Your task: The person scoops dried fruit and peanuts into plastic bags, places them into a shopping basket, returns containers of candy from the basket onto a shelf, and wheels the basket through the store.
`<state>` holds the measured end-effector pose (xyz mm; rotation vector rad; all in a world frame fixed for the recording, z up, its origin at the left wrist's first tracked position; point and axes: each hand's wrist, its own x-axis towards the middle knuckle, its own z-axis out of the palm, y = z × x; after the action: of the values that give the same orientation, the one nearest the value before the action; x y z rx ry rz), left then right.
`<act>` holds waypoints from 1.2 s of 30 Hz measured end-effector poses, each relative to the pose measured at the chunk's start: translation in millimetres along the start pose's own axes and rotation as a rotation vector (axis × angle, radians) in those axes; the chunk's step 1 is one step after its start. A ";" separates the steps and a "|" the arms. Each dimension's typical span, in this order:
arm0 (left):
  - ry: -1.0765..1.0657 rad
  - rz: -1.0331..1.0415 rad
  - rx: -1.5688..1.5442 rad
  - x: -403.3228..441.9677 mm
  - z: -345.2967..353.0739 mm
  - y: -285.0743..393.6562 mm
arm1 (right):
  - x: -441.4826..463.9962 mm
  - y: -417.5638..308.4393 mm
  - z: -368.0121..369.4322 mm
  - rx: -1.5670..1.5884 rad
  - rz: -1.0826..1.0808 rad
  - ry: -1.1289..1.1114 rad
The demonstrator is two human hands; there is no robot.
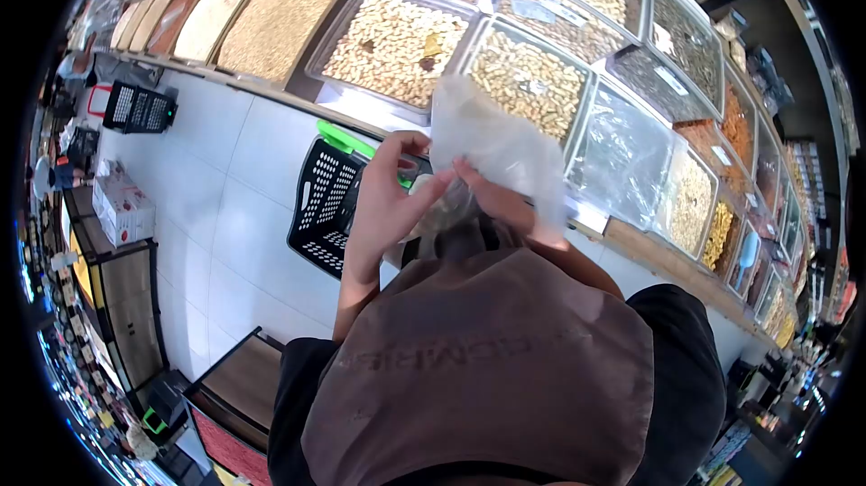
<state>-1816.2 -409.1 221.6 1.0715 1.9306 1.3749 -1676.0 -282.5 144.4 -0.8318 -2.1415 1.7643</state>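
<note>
head view: cloudy plastic bag [496,129] just ahead of hands, between them and desk [654,252], long axis slanting from far left to near right. right hand [498,202] nearer, against bag's near side; cannot tell whether it pinches. left hand [383,202] spread, thumb apart from curved fingers, just beside bag's left edge; contact unclear. counts: two hands, one bag, two black baskets: near basket [311,224] beside left hand, far basket [137,109] on floor; two nearest heaps of pale nuts [383,39] beyond bag.
</note>
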 end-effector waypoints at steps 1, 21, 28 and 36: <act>-0.026 0.006 0.001 4.4 11.4 -8.8 | -1.4 2.5 -11.5 0.136 0.056 0.045; -0.949 -0.844 -0.685 92.8 88.6 -68.8 | 47.4 -54.8 -97.1 0.200 0.161 -0.014; -0.668 -1.002 -1.329 102.5 57.5 -106.5 | 110.8 -63.7 -108.3 -0.290 0.271 -0.435; -0.195 -0.872 -1.618 136.1 63.3 -160.1 | 136.7 -21.3 -70.7 0.197 0.237 -0.045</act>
<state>-1887.7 -288.6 52.6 -0.3885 0.4515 1.5045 -1755.1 -149.6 159.1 -1.0361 -1.9201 2.0879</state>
